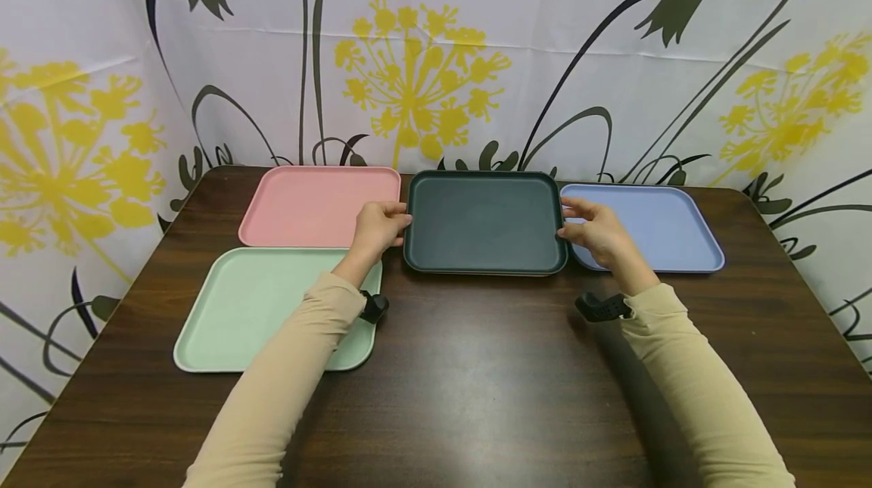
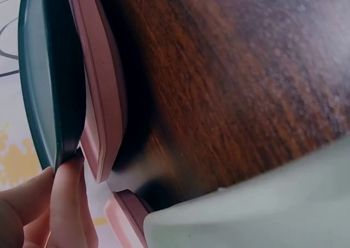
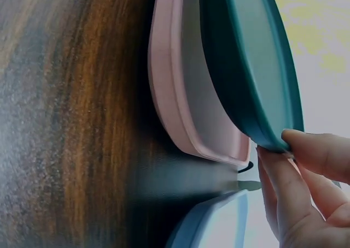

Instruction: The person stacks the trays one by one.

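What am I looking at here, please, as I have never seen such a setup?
No machine: a person works bare-handed. One picture is taken from the head, looking forward and down; the other two, from each wrist. On the wood-grain table lie a pink tray, a pale green tray and a blue tray. The left grip and right grip, the person's hands, hold the dark green tray by opposite ends, above a second pink tray seen in the wrist views.

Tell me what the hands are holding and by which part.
The dark green tray: the left hand grips its left end, the right hand its right end, each pinching the rim between thumb and fingers.
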